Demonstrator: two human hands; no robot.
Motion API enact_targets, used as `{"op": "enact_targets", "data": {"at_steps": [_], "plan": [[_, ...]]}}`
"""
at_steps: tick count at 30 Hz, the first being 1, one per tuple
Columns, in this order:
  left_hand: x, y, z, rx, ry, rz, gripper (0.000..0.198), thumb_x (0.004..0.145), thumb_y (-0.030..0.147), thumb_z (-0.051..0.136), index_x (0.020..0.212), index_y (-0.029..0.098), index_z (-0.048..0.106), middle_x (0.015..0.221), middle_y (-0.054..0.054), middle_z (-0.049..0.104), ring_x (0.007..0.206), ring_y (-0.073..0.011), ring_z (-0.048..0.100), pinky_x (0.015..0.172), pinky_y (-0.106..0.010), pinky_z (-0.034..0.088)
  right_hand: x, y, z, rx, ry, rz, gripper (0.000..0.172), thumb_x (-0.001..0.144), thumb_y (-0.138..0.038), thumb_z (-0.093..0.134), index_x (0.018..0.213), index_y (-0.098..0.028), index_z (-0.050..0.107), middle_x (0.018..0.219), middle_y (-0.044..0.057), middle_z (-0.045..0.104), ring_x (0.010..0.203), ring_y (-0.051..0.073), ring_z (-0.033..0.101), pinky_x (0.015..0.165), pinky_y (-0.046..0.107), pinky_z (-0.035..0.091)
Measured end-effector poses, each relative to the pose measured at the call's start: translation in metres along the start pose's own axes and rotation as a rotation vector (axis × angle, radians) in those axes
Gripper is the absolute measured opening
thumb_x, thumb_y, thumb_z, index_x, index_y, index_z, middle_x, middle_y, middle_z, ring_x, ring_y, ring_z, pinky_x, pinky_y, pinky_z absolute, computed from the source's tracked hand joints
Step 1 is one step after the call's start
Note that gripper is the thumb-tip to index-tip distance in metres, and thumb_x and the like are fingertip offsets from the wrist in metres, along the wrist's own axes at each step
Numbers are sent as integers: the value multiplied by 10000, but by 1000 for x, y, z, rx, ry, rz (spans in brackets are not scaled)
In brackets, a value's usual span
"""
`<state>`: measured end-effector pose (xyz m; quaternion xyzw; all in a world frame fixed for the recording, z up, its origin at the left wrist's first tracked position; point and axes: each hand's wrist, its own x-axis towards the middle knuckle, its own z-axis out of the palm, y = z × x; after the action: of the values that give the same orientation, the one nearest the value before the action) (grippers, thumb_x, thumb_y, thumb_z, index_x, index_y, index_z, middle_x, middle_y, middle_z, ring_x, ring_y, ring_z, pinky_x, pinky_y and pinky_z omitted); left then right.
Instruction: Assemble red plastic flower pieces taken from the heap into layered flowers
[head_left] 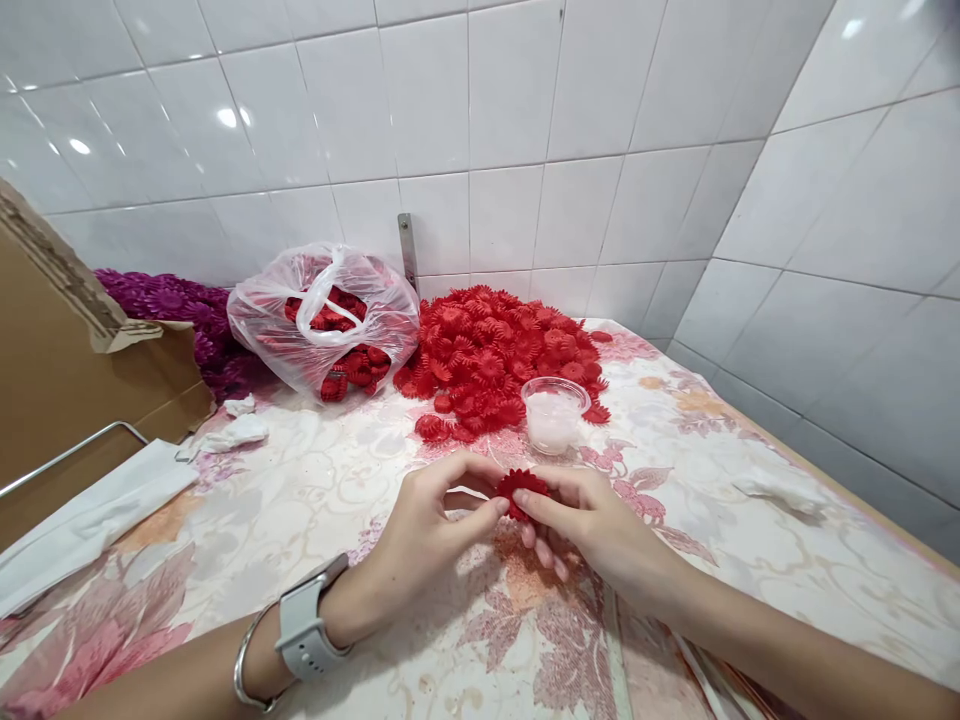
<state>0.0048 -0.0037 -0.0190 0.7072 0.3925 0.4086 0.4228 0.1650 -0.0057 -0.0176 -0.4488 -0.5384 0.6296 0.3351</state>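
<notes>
Between my two hands is a dark red artificial flower (pixel 520 484) with a scalloped petal edge, held just above the table. My left hand (pixel 450 510) pinches its left side between thumb and fingers. From the other side my right hand (pixel 577 510) grips it, thumb across its front and fingers behind. Just beyond the hands stands a clear plastic cup (pixel 555 415) with whitish contents that I cannot make out. A large heap of red artificial flowers (pixel 495 350) lies behind the cup.
Left of the heap sits a clear plastic bag (pixel 259 320) of red flowers, with purple flowers (pixel 169 305) behind it. A cardboard box (pixel 75 370) stands at the left, near white cloth (pixel 97 515) and crumpled tissue (pixel 232 432). Tiled walls (pixel 510 90) bound the patterned tablecloth (pixel 315 490).
</notes>
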Motion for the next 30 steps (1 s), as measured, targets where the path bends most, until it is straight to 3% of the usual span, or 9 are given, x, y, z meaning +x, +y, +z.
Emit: {"op": "enact_targets", "data": {"at_steps": [5, 20, 24, 30], "plan": [[0, -1, 1, -46, 33, -6, 135, 772, 169, 576, 906, 187, 577, 898, -6, 639, 811, -127, 614, 737, -238, 498, 1, 3, -2, 19, 19, -6, 228, 739, -363, 567, 650, -158, 523, 474, -48, 503, 335, 55, 448, 301, 150, 321], [1, -2, 2, -158, -63, -144, 159, 716, 231, 649, 861, 164, 651, 865, -38, 687, 783, -174, 641, 723, -280, 515, 2, 6, -3, -13, 68, 39, 352, 716, -474, 587, 599, -148, 530, 386, -44, 501, 274, 46, 418, 271, 140, 289], [2, 0, 0, -131, -74, -128, 116, 748, 240, 618, 817, 165, 674, 814, -32, 687, 766, -161, 625, 708, -258, 487, 3, 7, -6, -40, 34, 25, 379, 727, -518, 566, 661, -145, 551, 394, -43, 509, 276, 47, 425, 268, 134, 275], [4, -6, -2, -82, 6, -170, 186, 784, 327, 564, 763, 158, 639, 758, -27, 644, 719, -154, 579, 650, -258, 456, 5, 7, -7, -7, -70, 53, 355, 724, -500, 580, 711, -146, 550, 464, -33, 547, 302, 50, 452, 282, 142, 310]]}}
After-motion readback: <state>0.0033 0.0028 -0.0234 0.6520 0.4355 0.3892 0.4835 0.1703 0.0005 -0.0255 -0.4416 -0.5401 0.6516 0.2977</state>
